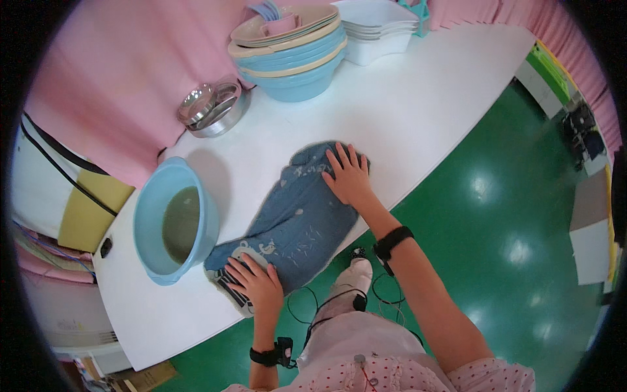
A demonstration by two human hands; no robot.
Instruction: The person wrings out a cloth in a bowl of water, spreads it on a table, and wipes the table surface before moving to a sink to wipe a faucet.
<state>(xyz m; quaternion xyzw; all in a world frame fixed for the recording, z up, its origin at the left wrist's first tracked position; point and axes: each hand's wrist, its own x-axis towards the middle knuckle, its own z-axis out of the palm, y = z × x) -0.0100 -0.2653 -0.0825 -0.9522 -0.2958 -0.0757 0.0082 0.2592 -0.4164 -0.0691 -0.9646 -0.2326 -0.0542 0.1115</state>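
Observation:
A damp-looking blue cloth [297,212] with pale printed patterns lies spread along the near edge of the white table, a fold line running along its left side. My left hand [259,285] rests flat on its near left end, over a white patch with dark stripes, fingers stretched out. At the cloth's far right end my right hand [349,176] lies flat too, its fingers spread. Neither hand grips anything. Left of the cloth stands a light blue basin [208,215] holding murky greenish-brown water [181,225].
At the back of the white table [431,111] are a stack of blue and beige basins [294,85], white plastic trays [375,49] and metal bowls [219,121]. Pink curtain [130,72] hangs behind. A small black object [106,247] lies near the left edge. Cables trail by my legs.

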